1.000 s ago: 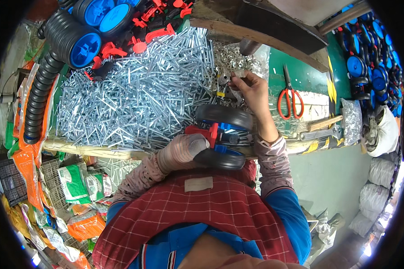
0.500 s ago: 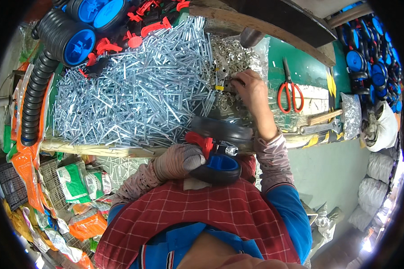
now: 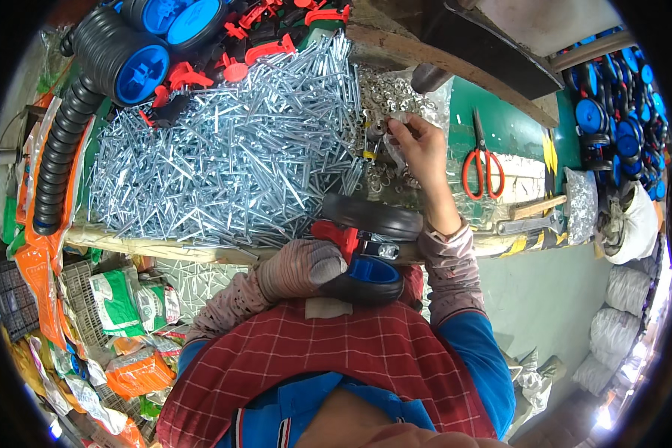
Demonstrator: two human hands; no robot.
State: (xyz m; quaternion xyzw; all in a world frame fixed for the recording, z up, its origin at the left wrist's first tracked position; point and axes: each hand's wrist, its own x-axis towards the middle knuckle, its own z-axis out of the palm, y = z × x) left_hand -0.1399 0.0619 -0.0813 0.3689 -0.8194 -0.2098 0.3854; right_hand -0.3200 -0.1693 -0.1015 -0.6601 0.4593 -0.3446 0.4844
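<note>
1. Words and numbers are too small or blurred to read.
2. The green-and-white bag (image 3: 117, 305) at the lower left carries a printed colour design; its finer marks blur.
3. The orange plastic sheeting (image 3: 43, 287) above it seems to bear small print, illegible here.
4. Yellow-and-black warning tape (image 3: 551, 153) crosses the green tabletop (image 3: 464, 101).
5. A pale rectangular patch (image 3: 328, 307) lies on the red checked apron (image 3: 306, 347); whether it is lettered cannot be told.

At centre, the wheels (image 3: 372, 217) are black with blue hubs (image 3: 377, 270), the clip (image 3: 339, 237) red and the glove (image 3: 300, 269) striped pinkish-grey. Below, a white grid crosses the dark-red apron (image 3: 276, 336); the shirt (image 3: 474, 366) is blue. Upper left, rods (image 3: 224, 164) gleam silver; upper right, scissors (image 3: 481, 151) have orange-red handles (image 3: 465, 178).
</note>
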